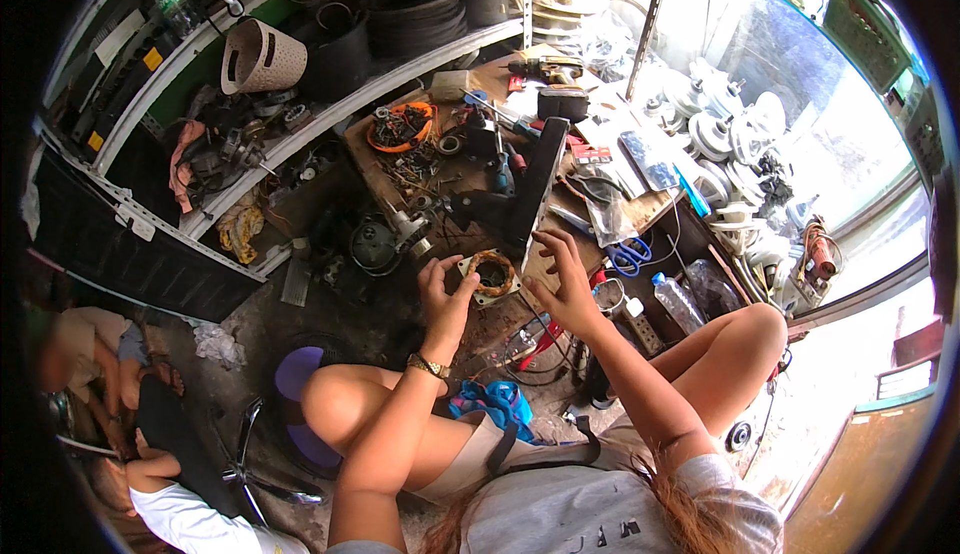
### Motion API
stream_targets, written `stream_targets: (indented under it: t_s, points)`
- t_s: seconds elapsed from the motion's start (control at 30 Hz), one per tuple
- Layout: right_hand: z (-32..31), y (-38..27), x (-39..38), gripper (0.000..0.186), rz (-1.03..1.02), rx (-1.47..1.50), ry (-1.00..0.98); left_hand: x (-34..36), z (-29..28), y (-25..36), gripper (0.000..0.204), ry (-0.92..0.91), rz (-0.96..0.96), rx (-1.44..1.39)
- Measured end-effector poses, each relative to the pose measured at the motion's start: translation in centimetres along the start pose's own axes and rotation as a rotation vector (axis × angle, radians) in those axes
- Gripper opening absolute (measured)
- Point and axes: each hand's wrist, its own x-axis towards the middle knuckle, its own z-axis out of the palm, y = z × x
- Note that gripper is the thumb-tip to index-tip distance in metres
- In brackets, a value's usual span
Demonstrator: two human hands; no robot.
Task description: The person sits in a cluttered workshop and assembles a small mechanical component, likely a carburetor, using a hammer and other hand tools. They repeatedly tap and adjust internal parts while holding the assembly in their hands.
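Observation:
My left hand (443,297), with a gold watch on its wrist, holds a square motor stator (491,276) by its left side; copper-brown windings ring its round hole. On the right of the stator, my right hand (562,279) hovers with fingers spread, touching or nearly touching its edge. The stator is held above a low, cluttered wooden workbench (400,179). My bare knees frame the scene at lower left and right.
The bench holds an orange tray of screws (400,126), a cordless drill (548,71), blue-handled scissors (628,254), a plastic bottle (678,299) and a dark upright panel (535,189). Metal shelving (230,94) stands on the left; white pulleys (735,134) are piled on the right. Another person crouches at lower left.

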Motion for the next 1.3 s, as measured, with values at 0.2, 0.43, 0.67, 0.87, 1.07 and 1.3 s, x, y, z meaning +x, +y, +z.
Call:
stream_targets:
  t_s: [0.2,0.43,0.67,0.87,1.07,1.3]
  points:
    - [-0.1,-0.1,0.2,0.079,0.002,0.022,-0.003,-0.2,-0.2,0.7,0.045,0.015,0.096,0.107]
    - [1.0,-0.9,-0.1,0.098,-0.215,-0.393,-0.167,0.2,-1.5,0.3,0.047,-0.014,0.167,0.092]
    - [2.0,-1.0,-0.7,0.096,-0.250,-0.431,-0.188,5.9,-5.8,-2.6,0.069,0.257,-0.046,-0.114]
    - [2.0,-0.8,-0.4,0.092,-0.268,-0.484,-0.216,7.2,-5.1,-4.3,0.105,0.120,-0.190,0.059]
    - [3.0,0.7,-0.8,0.082,-0.331,-0.678,-0.208,7.1,-4.5,-4.2,0.119,0.118,0.018,0.304]
    - [4.1,1.3,0.0,0.074,-0.390,-0.747,-0.187,8.4,-6.9,-4.4,0.111,-0.036,0.164,0.313]
